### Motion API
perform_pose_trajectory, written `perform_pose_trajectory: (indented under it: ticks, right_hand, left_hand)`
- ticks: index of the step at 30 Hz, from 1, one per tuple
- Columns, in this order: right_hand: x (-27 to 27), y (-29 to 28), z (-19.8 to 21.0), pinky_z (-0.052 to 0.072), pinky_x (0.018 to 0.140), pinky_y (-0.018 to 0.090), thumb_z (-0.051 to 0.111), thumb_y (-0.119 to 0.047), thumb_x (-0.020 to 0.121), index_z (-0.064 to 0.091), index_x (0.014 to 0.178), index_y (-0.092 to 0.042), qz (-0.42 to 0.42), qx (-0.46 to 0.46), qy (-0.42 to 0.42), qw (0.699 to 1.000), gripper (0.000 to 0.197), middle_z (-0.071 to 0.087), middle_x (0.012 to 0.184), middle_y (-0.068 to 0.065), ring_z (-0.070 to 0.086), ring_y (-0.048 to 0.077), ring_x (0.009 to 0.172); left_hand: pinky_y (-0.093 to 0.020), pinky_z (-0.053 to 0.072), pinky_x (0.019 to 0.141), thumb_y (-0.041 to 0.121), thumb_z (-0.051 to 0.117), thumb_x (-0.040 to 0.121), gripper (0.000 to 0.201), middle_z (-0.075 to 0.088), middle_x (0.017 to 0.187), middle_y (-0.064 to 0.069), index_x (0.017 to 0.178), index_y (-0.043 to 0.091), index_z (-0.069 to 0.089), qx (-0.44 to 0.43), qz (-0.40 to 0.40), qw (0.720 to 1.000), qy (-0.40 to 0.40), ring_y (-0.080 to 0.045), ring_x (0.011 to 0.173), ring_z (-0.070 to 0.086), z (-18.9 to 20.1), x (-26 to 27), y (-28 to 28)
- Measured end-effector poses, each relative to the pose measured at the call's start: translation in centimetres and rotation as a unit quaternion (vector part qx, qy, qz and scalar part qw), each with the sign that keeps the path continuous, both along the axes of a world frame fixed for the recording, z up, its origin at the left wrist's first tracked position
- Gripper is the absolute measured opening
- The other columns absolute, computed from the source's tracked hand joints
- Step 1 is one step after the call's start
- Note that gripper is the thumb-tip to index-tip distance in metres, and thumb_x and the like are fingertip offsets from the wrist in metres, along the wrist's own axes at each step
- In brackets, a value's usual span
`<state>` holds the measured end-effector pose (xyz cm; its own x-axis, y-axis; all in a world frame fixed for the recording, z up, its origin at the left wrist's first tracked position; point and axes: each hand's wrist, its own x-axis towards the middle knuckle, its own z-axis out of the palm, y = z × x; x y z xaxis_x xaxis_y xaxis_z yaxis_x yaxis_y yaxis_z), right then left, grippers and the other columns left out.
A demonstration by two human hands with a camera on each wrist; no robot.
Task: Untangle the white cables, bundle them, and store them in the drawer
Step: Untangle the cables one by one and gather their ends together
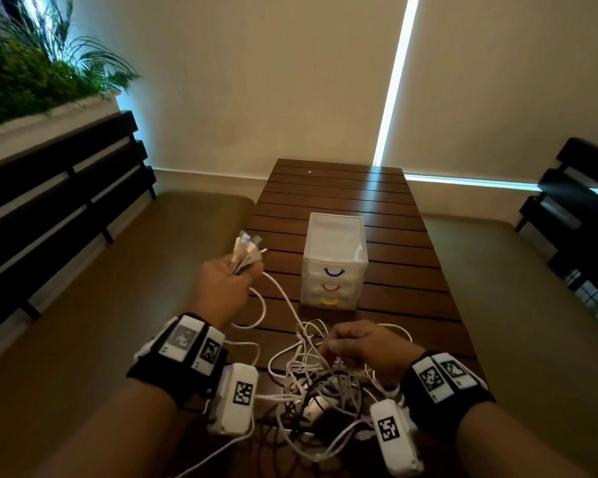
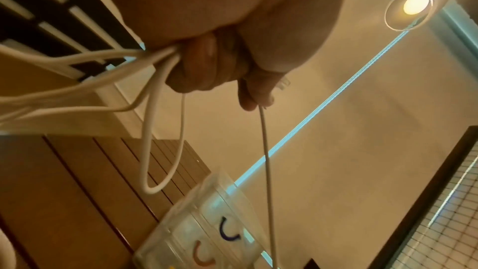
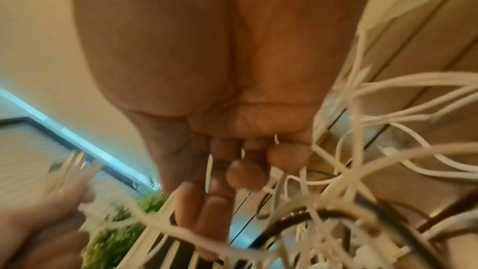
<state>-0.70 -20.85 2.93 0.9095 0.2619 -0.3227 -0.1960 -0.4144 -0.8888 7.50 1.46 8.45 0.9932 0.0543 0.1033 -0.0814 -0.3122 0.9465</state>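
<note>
Status: untangling in progress; bundling and storage not started.

The left hand (image 1: 227,284) is raised over the left edge of the slatted wooden table (image 1: 411,263), fingers clenched round a gathered cluster of cable ends, with the connector plugs (image 1: 247,246) standing out above the fist. The left wrist view confirms the grip: several white strands (image 2: 145,62) leave the fist, some in loops, and one thin strand hangs straight down.

The right hand (image 1: 363,346) is low at the near end of the table, on the far edge of the cable pile. The fingers (image 3: 243,173) are curled in among the strands; whether they pinch a particular strand cannot be told, because the wrist view is blurred.

The white cables (image 1: 311,384) remain largely a knotted heap at the near end of the table, with at least one dark cable (image 3: 297,219) running through it. Strands run from the heap up to the left hand.

The clear three-drawer organizer (image 1: 334,260) stands at mid-table, just beyond the heap. All three drawers appear closed, handles blue, orange and yellow from top to bottom.

Remaining, by judgement:
1. Free the remaining white cables from the heap and the dark cable.
2. Bundle them.
3. Open a drawer, insert the bundle, close.
</note>
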Motion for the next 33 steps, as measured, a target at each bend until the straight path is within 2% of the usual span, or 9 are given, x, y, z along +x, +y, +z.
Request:
perform_pose_trajectory:
  ticks: [4, 8, 12, 15, 18, 22, 25, 28, 33]
  right_hand:
    - [-0.5, 0.2, 0.2, 0.047, 0.066, 0.014, 0.067, -0.029, 0.088, 0.067, 0.105, -0.022, 0.087, -0.12, 0.015, 0.989, 0.018, 0.066, 0.084, -0.014, 0.058, -0.005, 0.069]
    - [0.0, 2.4, -0.1, 0.049, 0.067, 0.021, 0.067, -0.028, 0.088, 0.064, 0.086, -0.024, 0.109, -0.18, -0.017, 0.978, 0.005, 0.064, 0.08, -0.01, 0.059, 0.003, 0.071]
    - [0.3, 1.8, -0.2, 0.041, 0.048, 0.029, 0.05, -0.011, 0.095, 0.053, 0.088, -0.01, -0.083, -0.003, 0.062, 0.995, 0.009, 0.069, 0.08, 0.009, 0.055, 0.019, 0.054]
    - [1.2, 0.2, -0.7, 0.046, 0.058, 0.034, 0.052, -0.018, 0.095, 0.053, 0.084, -0.012, -0.209, -0.126, -0.08, 0.966, 0.012, 0.067, 0.076, 0.006, 0.058, 0.021, 0.061]
    - [1.3, 0.3, 0.0, 0.048, 0.073, 0.031, 0.062, -0.021, 0.089, 0.057, 0.086, -0.023, -0.089, -0.281, -0.168, 0.941, 0.006, 0.066, 0.086, 0.0, 0.06, 0.02, 0.081]
    - [1.3, 1.9, 1.0, 0.054, 0.079, 0.029, 0.072, -0.016, 0.083, 0.068, 0.095, -0.018, -0.022, -0.222, -0.166, 0.961, 0.013, 0.069, 0.093, -0.001, 0.065, 0.014, 0.086]
    - [1.7, 2.3, 1.2, 0.054, 0.073, 0.018, 0.067, -0.005, 0.082, 0.071, 0.099, -0.015, -0.05, -0.16, -0.194, 0.967, 0.02, 0.071, 0.091, -0.002, 0.066, 0.006, 0.08]
    - [1.3, 1.9, 0.7, 0.051, 0.057, 0.02, 0.069, -0.012, 0.084, 0.064, 0.081, -0.024, -0.045, -0.132, -0.131, 0.982, 0.013, 0.067, 0.075, -0.006, 0.062, 0.004, 0.061]
    - [0.8, 0.8, -0.4, 0.055, 0.069, 0.033, 0.063, -0.024, 0.089, 0.06, 0.073, -0.027, -0.034, -0.198, -0.084, 0.976, 0.017, 0.067, 0.08, -0.003, 0.064, 0.014, 0.072]
  left_hand:
    - [-0.028, 0.035, 0.055, 0.023, 0.074, 0.083, 0.009, 0.053, 0.046, 0.009, 0.076, 0.019, 0.07, -0.01, 0.015, 0.999, 0.032, -0.013, 0.046, 0.042, -0.9, 0.3, 1.1]
    - [-0.025, 0.031, 0.049, 0.022, 0.07, 0.086, 0.018, 0.046, 0.04, 0.01, 0.07, 0.018, 0.065, -0.01, -0.007, 0.998, 0.056, -0.01, 0.044, 0.04, -1.1, -0.5, 0.0]
    - [-0.025, 0.036, 0.05, 0.024, 0.071, 0.085, 0.013, 0.055, 0.057, 0.0, 0.079, 0.013, 0.067, 0.11, 0.037, 0.993, 0.039, -0.017, 0.055, 0.053, -1.4, 0.2, 1.1]
    - [-0.029, 0.048, 0.06, 0.012, 0.071, 0.078, 0.005, 0.065, 0.07, -0.006, 0.08, 0.015, 0.069, 0.145, 0.068, 0.986, 0.05, -0.029, 0.071, 0.065, -2.1, 0.5, 2.1]
    - [-0.021, 0.046, 0.058, 0.014, 0.074, 0.079, 0.008, 0.068, 0.073, -0.002, 0.083, 0.02, 0.072, 0.136, 0.011, 0.991, 0.011, -0.014, 0.064, 0.062, -1.8, -0.9, 0.7]
    - [-0.007, 0.043, 0.054, 0.017, 0.076, 0.08, 0.01, 0.069, 0.073, 0.011, 0.088, 0.023, 0.074, 0.109, -0.18, 0.977, 0.014, 0.008, 0.057, 0.06, -2.4, -3.1, -2.9]
    - [-0.01, 0.042, 0.053, 0.021, 0.073, 0.083, 0.003, 0.068, 0.067, 0.008, 0.08, 0.022, 0.073, 0.143, -0.225, 0.963, 0.032, 0.005, 0.054, 0.059, -3.5, -3.6, -4.0]
    - [-0.022, 0.041, 0.052, 0.02, 0.068, 0.086, 0.022, 0.063, 0.059, 0.001, 0.064, 0.016, 0.067, 0.168, -0.184, 0.968, 0.014, -0.001, 0.047, 0.051, -3.4, -3.0, -3.9]
    - [-0.029, 0.049, 0.062, 0.026, 0.064, 0.087, 0.017, 0.068, 0.071, -0.003, 0.076, 0.015, 0.072, 0.235, -0.115, 0.965, -0.003, -0.02, 0.067, 0.063, -2.5, -1.4, -2.1]
